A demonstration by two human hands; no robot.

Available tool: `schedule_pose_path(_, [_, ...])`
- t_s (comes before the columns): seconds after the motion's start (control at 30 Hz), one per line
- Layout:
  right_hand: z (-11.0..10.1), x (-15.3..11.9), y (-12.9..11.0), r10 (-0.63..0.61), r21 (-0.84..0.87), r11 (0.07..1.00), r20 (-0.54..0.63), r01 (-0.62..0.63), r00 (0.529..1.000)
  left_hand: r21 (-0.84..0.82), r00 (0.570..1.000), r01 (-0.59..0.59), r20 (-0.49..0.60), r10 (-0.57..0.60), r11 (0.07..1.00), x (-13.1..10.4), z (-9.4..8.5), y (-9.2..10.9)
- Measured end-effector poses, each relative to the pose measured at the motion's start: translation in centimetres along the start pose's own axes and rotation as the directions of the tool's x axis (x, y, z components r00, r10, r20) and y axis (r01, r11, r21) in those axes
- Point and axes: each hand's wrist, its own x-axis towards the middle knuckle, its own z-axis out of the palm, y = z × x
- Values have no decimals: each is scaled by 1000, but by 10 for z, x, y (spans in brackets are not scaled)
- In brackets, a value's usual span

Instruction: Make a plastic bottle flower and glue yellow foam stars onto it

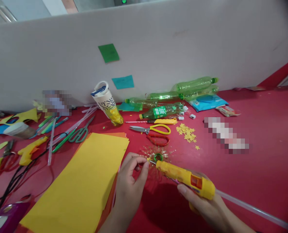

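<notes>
My right hand point(199, 200) is wrapped round a yellow glue gun point(177, 173), with a clear glue stick point(252, 207) sticking out of its back end. The gun's metal nozzle points left and meets a small yellow star point(148, 159) pinched between the thumb and forefinger of my left hand point(134, 171). Just behind the nozzle lies a green bottle piece point(158, 157), its thin clear strips fanned out around a green ring. Yellow paper sheets point(85, 174) lie beside my left hand, stacked over orange ones.
Scissors point(158, 129), a yellow cutter point(165, 121) and yellow stars point(186, 132) lie beyond my hands. Green bottles point(158, 111) and a tilted cup point(105, 101) stand or lie near the partition point(148, 42). At left are another glue gun point(31, 150), scissors, pens and black cords.
</notes>
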Motion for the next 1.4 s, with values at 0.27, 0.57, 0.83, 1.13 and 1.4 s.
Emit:
schedule_pose_path(0.27, [-2, 2, -5, -80, -56, 995, 34, 81, 996, 1, 1000, 3, 4, -3, 1000, 0, 0, -3])
schedule_pose_path(0.57, [-2, 4, -5, -88, -141, 985, 74, 97, 993, 9, 1000, -30, -3, 30, 1000, -1, 0, -2])
schedule_pose_path(0.83, [-32, 11, 8, 52, -243, 964, -216, -105, 975, -45, 997, -52, -63, 49, 998, 1, -9, 1])
schedule_pose_path(1.13, [-94, 35, 71, 86, -712, 698, -27, -80, 996, -374, 968, 231, 180, -174, 898, 8, -14, 3])
schedule_pose_path(1.4, [-87, 27, 23, -192, -791, 589, 64, 167, 979, -451, 846, 502, 431, -313, 738, 9, -17, 16])
